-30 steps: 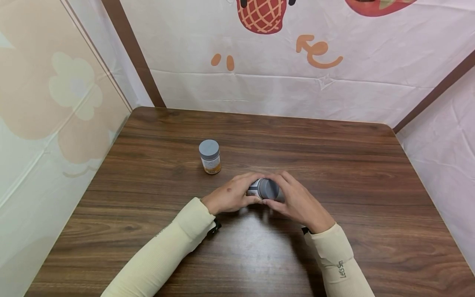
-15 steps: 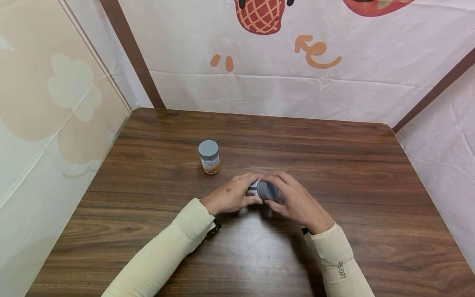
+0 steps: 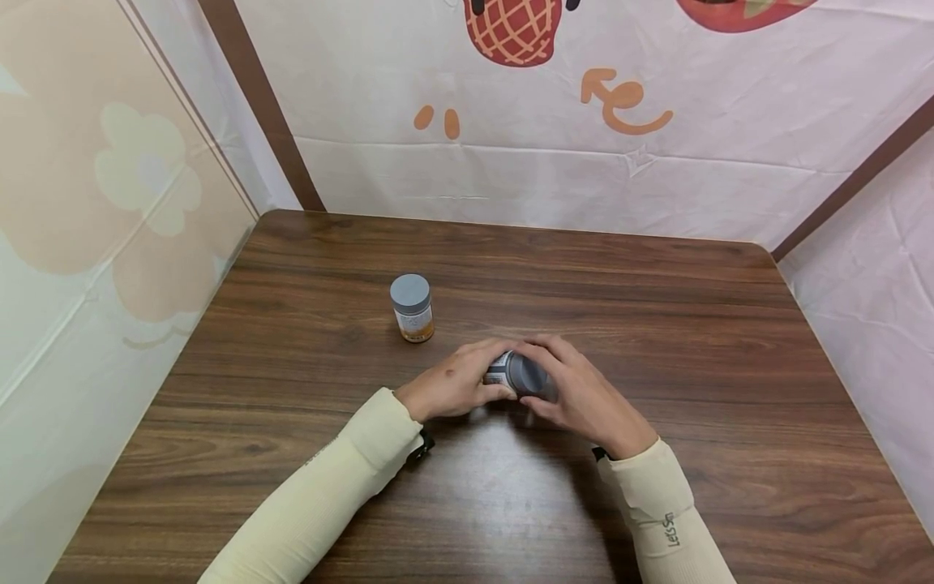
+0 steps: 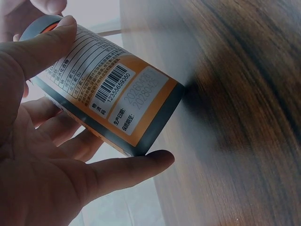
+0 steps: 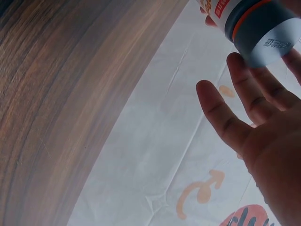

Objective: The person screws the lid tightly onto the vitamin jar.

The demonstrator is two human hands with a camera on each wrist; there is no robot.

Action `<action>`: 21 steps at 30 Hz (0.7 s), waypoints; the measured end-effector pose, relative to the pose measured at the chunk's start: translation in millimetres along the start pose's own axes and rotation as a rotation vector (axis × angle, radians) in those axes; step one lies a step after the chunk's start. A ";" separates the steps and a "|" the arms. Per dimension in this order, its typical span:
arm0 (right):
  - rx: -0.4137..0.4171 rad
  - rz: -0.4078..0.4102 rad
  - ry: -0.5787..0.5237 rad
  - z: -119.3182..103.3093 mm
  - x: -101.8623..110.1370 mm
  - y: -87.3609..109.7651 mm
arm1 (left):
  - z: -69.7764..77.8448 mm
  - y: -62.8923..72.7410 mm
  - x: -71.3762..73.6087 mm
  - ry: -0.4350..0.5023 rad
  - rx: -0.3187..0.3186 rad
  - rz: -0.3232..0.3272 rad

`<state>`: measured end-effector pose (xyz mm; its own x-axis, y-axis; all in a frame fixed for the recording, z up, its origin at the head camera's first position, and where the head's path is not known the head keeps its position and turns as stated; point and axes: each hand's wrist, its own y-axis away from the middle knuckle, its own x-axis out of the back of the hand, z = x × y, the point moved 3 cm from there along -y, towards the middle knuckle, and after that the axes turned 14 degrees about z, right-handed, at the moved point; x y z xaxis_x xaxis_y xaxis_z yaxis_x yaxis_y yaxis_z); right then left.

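Observation:
My left hand (image 3: 454,381) grips the body of a supplement jar (image 3: 499,374), its thumb across the label and its fingers behind. The jar lies tilted low over the table, its lid end pointing right. In the left wrist view, the jar's label (image 4: 113,87) shows a barcode and an orange band, and its base edge comes close to the wood. My right hand (image 3: 584,396) holds the grey lid (image 3: 529,375) between fingers and thumb. An orange ring (image 5: 247,18) shows at the lid's inner edge in the right wrist view. Part of the lid is hidden by the fingers.
A second jar (image 3: 414,316) with a grey lid stands upright on the wooden table (image 3: 620,292), left of and behind my hands. Printed cloth (image 3: 540,162) hangs behind the table's far edge, and more cloth hangs at both sides.
My right fingers have shifted slightly around the lid. The left hand and the jar in it stay nearly where they were; the second jar has not moved.

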<state>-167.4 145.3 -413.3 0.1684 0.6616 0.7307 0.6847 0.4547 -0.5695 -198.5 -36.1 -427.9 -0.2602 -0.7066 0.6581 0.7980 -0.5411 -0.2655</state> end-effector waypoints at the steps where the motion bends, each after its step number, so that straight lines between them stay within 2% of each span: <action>1: 0.010 -0.001 -0.007 -0.2 -0.3 -0.1 | -0.1 -0.1 -0.2 0.000 -0.001 0.000; 5: 0.021 -0.009 -0.024 -0.7 -0.9 -0.5 | -0.3 -0.3 -0.8 -0.009 0.003 -0.002; 11: -0.008 -0.012 -0.022 -1.5 -1.0 -1.0 | 0.2 -0.1 0.0 -0.010 0.009 -0.003; 21: -0.150 -0.039 0.003 -1.8 -2.3 0.3 | 1.4 0.4 1.3 -0.017 0.004 -0.005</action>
<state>-166.4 142.9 -414.5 0.1416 0.6436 0.7521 0.7892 0.3852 -0.4782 -197.7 -36.6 -426.1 -0.2545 -0.6963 0.6712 0.7992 -0.5422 -0.2595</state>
